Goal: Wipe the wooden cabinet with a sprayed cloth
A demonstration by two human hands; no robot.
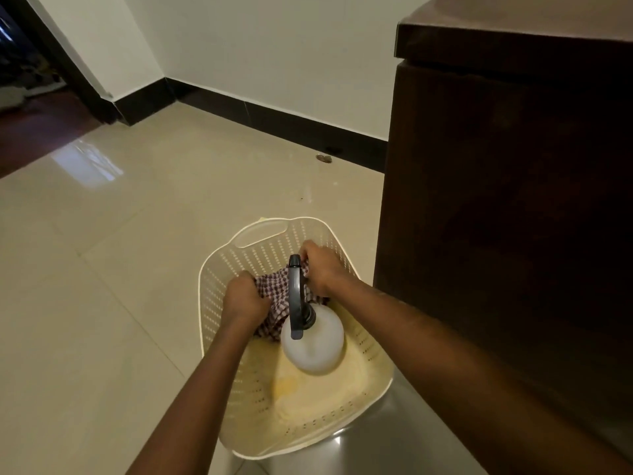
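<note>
A cream plastic basket [219,289], perforated w/ rows of small slots and fitted w/ a moulded cut-out handle at the far rim, is seen on the glossy beige floor tiles [113,241], just beside the cabinet [507,207]. The cabinet is dark brown wood, smooth-faced, w/ an overhanging top slab; it occupies the right side of the view.

Inside the basket, a checked cloth [275,286], maroon-and-white woven, is bunched and creased. It is gripped at both ends: the left hand [245,299] is closed on the near-left portion, fingers curled under the fabric; the right hand [320,267] is closed on the far-right portion, fingers wrapped into the folds. Both forearms are extended down into the basket.

A spray bottle [313,341] is lying in the basket, touching the cloth. Body: rounded, translucent white plastic. Head: black, w/ a long trigger and nozzle pointing toward the far rim. The head overlaps the cloth between the two hands.

A black skirting strip [274,118] is fitted along the base of the white wall.
</note>
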